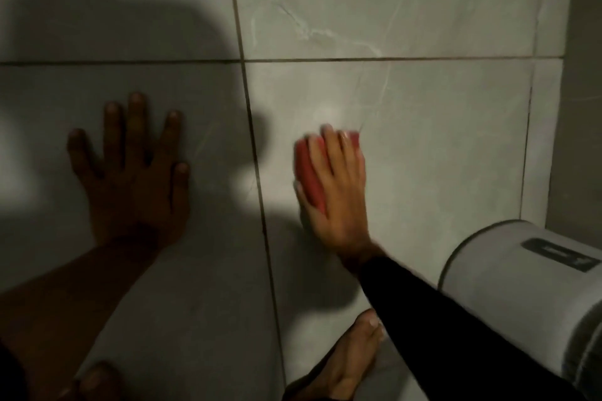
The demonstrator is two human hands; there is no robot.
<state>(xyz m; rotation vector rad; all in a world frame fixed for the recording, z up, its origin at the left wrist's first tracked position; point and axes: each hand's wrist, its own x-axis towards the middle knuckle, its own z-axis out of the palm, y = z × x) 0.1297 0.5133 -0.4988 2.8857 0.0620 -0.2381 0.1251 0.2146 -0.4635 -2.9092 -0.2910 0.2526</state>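
My right hand [340, 195] lies over a red sponge [308, 169] and presses it onto a pale grey marbled tile [439, 127]. The fingers reach across the sponge's top and the thumb wraps its left edge. The hand is blurred. A black sleeve covers that arm. My left hand [130, 179] rests flat on the neighbouring tile to the left, fingers spread, in shadow and holding nothing.
A dark grout line [257, 172] runs between my hands, crossed by another higher up. A white cylindrical container [521, 286] lies at the lower right. A bare foot [351, 358] stands at the bottom centre, toes of another [94, 381] at the bottom left. A grey wall [583, 75] rises on the right.
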